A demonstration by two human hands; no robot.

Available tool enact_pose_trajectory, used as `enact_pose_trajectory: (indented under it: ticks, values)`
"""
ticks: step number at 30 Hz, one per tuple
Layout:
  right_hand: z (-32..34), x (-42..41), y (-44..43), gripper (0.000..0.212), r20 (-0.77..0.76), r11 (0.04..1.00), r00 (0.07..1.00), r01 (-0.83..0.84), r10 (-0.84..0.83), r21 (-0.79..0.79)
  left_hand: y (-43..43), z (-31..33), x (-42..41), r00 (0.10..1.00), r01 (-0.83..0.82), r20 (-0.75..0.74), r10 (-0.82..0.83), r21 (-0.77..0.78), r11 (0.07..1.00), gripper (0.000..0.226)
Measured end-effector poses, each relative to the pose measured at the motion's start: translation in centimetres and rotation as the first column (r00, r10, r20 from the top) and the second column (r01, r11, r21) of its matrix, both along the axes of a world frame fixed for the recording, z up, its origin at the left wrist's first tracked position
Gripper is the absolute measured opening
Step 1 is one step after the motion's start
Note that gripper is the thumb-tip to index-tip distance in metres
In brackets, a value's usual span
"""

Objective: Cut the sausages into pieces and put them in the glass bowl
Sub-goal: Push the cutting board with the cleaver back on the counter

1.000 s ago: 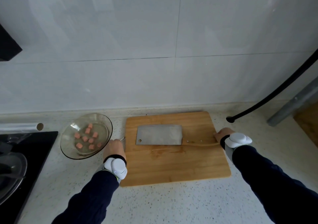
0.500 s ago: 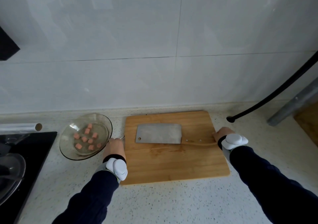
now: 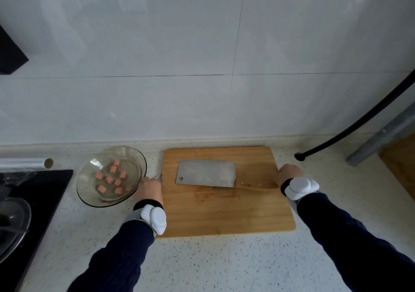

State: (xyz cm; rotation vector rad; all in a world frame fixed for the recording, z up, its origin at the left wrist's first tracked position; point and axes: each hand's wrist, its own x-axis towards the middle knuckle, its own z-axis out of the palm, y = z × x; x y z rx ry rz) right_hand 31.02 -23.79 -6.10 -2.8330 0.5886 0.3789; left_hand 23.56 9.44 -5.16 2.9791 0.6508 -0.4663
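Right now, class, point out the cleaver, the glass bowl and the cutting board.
cleaver (image 3: 206,173), head view, middle of the flat blade
glass bowl (image 3: 86,180), head view, left inner wall
cutting board (image 3: 224,215), head view, bare wood near the front

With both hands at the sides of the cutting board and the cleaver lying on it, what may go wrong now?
1. The cleaver lies loose and flat on the cutting board. If the left hand and right hand lift or tilt the board, it may slide off.
2. The glass bowl with sausage pieces sits close beside the left hand; a push might knock it toward the stove.
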Motion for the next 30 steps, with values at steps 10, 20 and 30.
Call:
enact_pose_trajectory:
  ticks: [10, 20, 30]
  values:
    - [2.4, -2.7, 5.8, 0.055, -0.107, 0.838, 0.835, -0.522, 0.540, 0.160, 0.3, -0.2, 0.0, 1.000, -0.017, 0.002, 0.017, -0.015, 1.000, 0.035]
    - [1.4, -2.7, 5.7, 0.032, 0.074, 0.800, 0.833, -0.548, 0.548, 0.243, 0.5, -0.3, -0.2, 0.999, 0.020, 0.029, -0.019, -0.038, 0.999, 0.035]
    - [1.2, -3.3, 5.7, 0.032, 0.079, 0.774, 0.814, -0.573, 0.576, 0.267, 0.6, -0.9, -0.1, 1.000, 0.007, 0.008, -0.006, -0.035, 0.999, 0.033]
